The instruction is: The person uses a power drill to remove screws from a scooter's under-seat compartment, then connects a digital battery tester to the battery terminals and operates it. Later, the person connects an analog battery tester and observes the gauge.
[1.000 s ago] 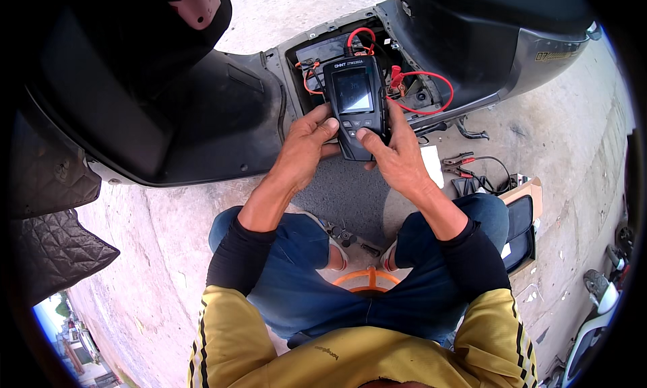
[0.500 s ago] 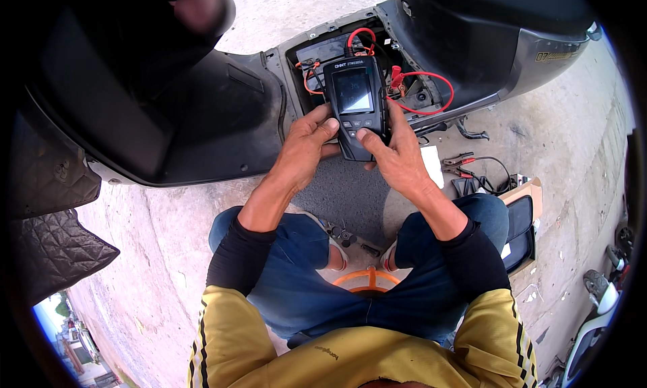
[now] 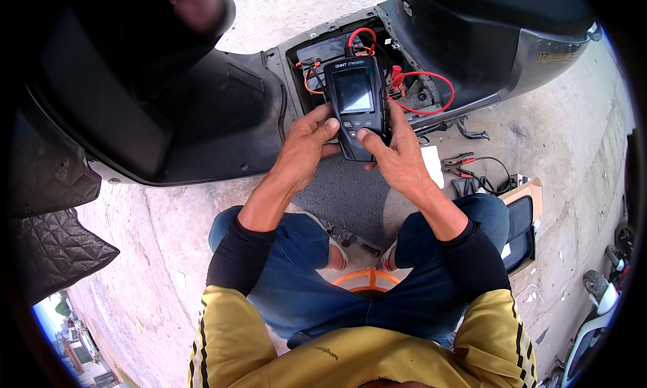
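Note:
A black handheld battery tester (image 3: 355, 95) with a lit screen is held between both hands above the scooter's open floor compartment. My left hand (image 3: 306, 142) grips its lower left side, thumb along the edge. Around the right side wraps my right hand (image 3: 394, 148), its thumb over the buttons below the screen. A red lead (image 3: 450, 91) loops out to the right, near a red clip (image 3: 397, 76) in the compartment. Behind the tester lies part of a dark battery (image 3: 323, 49), with orange-red wires (image 3: 309, 78) at its left.
The dark scooter footboard (image 3: 229, 132) spreads left and its seat body (image 3: 465, 44) rises right. On the concrete at right are black and red clamp leads (image 3: 465, 162), a white paper (image 3: 433, 165) and an open box with a black case (image 3: 519, 229). An orange stool (image 3: 367, 278) is beneath me.
The reading on the tester's screen looks slightly different. Both hands and the tester stay in place.

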Tool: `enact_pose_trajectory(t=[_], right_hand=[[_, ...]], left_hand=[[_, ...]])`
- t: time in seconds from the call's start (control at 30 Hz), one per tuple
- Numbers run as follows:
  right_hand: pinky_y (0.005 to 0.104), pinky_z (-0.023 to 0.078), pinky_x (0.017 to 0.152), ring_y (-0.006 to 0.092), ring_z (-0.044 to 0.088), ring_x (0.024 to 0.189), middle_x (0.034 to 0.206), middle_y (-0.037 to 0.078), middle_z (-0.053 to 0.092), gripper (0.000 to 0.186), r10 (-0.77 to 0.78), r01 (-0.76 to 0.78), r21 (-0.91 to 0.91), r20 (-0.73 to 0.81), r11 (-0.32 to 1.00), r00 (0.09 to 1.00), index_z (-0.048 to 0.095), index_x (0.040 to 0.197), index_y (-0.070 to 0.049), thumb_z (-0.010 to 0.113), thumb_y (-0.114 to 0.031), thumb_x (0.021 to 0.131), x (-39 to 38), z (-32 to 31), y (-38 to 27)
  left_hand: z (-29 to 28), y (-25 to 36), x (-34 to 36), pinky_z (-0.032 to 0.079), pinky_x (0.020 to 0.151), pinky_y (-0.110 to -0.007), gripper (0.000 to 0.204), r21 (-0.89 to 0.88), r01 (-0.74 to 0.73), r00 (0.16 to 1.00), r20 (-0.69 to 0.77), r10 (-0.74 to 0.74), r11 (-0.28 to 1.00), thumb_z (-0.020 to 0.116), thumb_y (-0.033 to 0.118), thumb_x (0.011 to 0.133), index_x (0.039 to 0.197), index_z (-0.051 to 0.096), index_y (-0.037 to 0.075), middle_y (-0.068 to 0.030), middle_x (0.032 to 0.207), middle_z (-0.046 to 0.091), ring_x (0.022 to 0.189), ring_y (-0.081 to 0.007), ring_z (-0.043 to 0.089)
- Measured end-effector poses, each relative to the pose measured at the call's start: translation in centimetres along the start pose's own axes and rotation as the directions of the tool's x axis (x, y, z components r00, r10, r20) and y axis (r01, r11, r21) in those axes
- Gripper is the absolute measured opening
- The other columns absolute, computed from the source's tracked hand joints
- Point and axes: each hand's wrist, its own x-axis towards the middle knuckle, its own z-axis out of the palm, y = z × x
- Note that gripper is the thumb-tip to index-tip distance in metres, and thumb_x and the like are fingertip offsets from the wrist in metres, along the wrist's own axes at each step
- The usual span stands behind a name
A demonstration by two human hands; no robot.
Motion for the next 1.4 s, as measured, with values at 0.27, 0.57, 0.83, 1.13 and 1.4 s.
enact_pose_trajectory(t=[0.27,0.57,0.83,1.13,1.4], right_hand=[[0.0261,0.059,0.055,0.0143,0.068,0.084,0.109,0.013,0.067,0.069,-0.006,0.006,0.006,-0.009,1.0,1.0,0.04,0.152,0.003,0.071,-0.024,0.096,0.0,0.08,0.02],[0.0261,0.059,0.055,0.0145,0.068,0.084,0.11,0.014,0.067,0.07,-0.002,0.002,-0.001,0.0,1.0,1.0,0.039,0.153,0.003,0.071,-0.024,0.097,0.04,0.03,-0.01],[0.0257,0.059,0.055,0.0141,0.068,0.085,0.112,0.015,0.066,0.072,0.01,-0.01,0.007,0.003,1.0,1.0,0.036,0.155,0.003,0.071,-0.023,0.097,-0.02,0.13,-0.2],[0.0257,0.06,0.055,0.0136,0.068,0.085,0.112,0.015,0.066,0.072,0.002,-0.002,0.005,0.014,1.0,1.0,0.036,0.154,0.004,0.071,-0.024,0.097,0.17,0.11,0.1],[0.0258,0.06,0.055,0.0134,0.068,0.085,0.111,0.014,0.066,0.073,-0.001,0.001,0.005,0.008,1.0,1.0,0.036,0.155,0.002,0.071,-0.024,0.097,0.13,0.17,0.09]], left_hand=[[0.06,0.13,-0.04,0.061,0.096,-0.041,0.037,0.001,0.003,1.0,0.0,-0.003,1.0,0.049,0.011,0.111,0.145,0.055,-0.001,-0.0128,0.13,0.068,0.117,-0.02,0.068],[0.04,0.15,-0.05,0.061,0.097,-0.041,0.037,0.004,-0.001,1.0,0.002,0.001,1.0,0.049,0.011,0.111,0.145,0.055,-0.002,-0.0128,0.13,0.068,0.117,-0.02,0.068],[-0.06,0.09,-0.01,0.061,0.097,-0.041,0.037,0.007,-0.005,1.0,-0.001,0.005,1.0,0.05,0.012,0.111,0.145,0.055,-0.001,-0.013,0.129,0.069,0.117,-0.0202,0.068],[-0.05,0.16,-0.04,0.059,0.1,-0.042,0.037,0.013,-0.002,1.0,0.003,0.002,1.0,0.047,0.012,0.112,0.146,0.056,0.001,-0.0136,0.129,0.067,0.117,-0.0224,0.068],[-0.25,0.03,0.05,0.061,0.098,-0.043,0.038,-0.012,-0.005,1.0,0.007,0.005,1.0,0.052,0.013,0.111,0.146,0.055,-0.001,-0.0146,0.128,0.069,0.116,-0.0215,0.069]])
